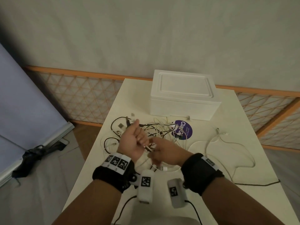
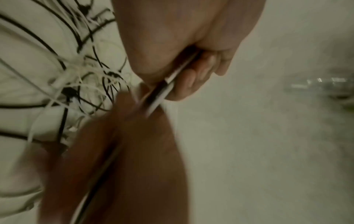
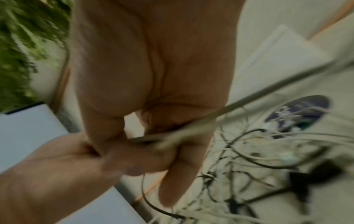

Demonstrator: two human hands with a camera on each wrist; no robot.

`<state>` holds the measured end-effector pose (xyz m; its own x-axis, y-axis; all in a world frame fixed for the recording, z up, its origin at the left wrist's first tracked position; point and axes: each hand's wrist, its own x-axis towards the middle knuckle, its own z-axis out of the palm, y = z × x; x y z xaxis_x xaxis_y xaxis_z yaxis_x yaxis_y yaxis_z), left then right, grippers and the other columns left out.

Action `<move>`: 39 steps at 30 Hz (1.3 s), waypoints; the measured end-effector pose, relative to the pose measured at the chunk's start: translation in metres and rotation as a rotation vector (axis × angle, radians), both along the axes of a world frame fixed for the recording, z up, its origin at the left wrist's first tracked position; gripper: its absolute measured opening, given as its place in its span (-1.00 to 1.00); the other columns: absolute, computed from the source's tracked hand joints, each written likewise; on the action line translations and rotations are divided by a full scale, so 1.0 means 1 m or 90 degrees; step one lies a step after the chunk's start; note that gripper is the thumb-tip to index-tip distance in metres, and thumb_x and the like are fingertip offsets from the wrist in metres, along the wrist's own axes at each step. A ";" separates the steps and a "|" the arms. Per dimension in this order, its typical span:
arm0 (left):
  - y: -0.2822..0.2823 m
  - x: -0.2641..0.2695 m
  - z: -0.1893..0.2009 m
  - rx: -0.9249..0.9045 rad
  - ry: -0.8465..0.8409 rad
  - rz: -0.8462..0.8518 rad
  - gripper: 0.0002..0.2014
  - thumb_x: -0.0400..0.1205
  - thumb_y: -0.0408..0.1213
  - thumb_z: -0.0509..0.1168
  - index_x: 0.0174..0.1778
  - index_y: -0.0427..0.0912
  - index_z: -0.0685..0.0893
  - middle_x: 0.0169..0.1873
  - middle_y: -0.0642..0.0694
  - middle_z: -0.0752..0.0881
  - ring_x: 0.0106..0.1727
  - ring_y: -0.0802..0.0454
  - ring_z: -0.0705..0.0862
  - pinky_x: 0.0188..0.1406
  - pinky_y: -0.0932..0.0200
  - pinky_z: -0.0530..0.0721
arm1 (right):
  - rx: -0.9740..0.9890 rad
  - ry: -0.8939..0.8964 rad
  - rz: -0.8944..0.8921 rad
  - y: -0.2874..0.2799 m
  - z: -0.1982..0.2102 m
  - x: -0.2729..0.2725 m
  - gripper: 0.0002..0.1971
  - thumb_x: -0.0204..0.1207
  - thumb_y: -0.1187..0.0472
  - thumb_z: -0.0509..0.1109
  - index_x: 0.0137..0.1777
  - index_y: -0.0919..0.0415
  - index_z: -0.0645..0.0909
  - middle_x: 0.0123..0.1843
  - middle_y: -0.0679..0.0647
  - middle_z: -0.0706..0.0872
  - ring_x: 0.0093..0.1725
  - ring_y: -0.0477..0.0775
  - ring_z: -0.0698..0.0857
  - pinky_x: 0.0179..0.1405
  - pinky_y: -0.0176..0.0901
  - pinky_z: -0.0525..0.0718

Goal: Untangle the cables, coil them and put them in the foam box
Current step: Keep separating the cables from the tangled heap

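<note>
A tangle of black and white cables (image 1: pixel 155 130) lies in the middle of the white table (image 1: pixel 243 135). My left hand (image 1: pixel 138 140) is raised above it, palm up, fingers curled round a bundle of white and black cable (image 2: pixel 164 87). My right hand (image 1: pixel 159 153) meets it from the right and pinches a white cable (image 3: pixel 191 128) that runs taut away from the fingers. The closed white foam box (image 1: pixel 185 95) stands at the table's far side, beyond the tangle. A loose white cable (image 1: pixel 215 140) trails over the table on the right.
A round purple sticker (image 1: pixel 183 129) lies on the table under the tangle, near the box. A black cable (image 1: pixel 259 185) runs off the right edge. An orange lattice screen (image 1: pixel 81 95) stands behind the table. A black bag (image 1: pixel 32 158) lies on the floor at the left.
</note>
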<state>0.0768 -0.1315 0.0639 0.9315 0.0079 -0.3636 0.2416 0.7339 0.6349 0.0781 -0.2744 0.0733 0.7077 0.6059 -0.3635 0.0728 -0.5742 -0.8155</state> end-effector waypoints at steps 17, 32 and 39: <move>0.094 -0.073 -0.097 0.104 0.368 0.231 -0.77 0.70 -0.24 0.24 -0.28 -0.11 0.44 -0.55 -0.05 0.44 -0.65 0.13 0.39 -0.67 0.35 0.46 | -0.436 -0.263 -0.157 -0.147 -0.075 -0.020 -0.80 0.55 -0.02 0.35 0.05 0.02 0.70 0.08 0.00 0.71 0.18 0.08 0.64 0.18 -0.11 0.53; 0.091 -0.062 -0.063 0.197 0.308 -0.028 -0.65 0.74 -0.18 0.16 -0.36 -0.24 0.49 -0.47 -0.14 0.62 -0.78 0.22 0.19 -0.82 0.45 0.11 | -0.372 -0.203 0.085 -0.051 -0.125 0.008 -0.77 0.54 0.13 0.35 0.15 0.17 0.63 0.08 -0.02 0.50 0.21 0.08 0.56 0.16 -0.18 0.49; 0.052 -0.032 -0.043 0.240 0.104 -0.051 -0.85 0.69 -0.43 0.20 -0.19 -0.23 0.56 -0.49 -0.08 0.43 -0.68 0.18 0.23 -0.73 0.35 0.18 | -0.063 -0.209 -0.113 -0.037 -0.069 0.021 -0.72 0.47 0.07 0.49 -0.29 -0.12 0.40 -0.19 -0.08 0.70 -0.17 -0.05 0.66 -0.14 -0.15 0.58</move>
<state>0.0444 -0.0799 0.0213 0.8649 0.0988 -0.4922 0.4083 0.4318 0.8043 0.0990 -0.3114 0.0046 0.8873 0.4361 -0.1502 0.2131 -0.6764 -0.7051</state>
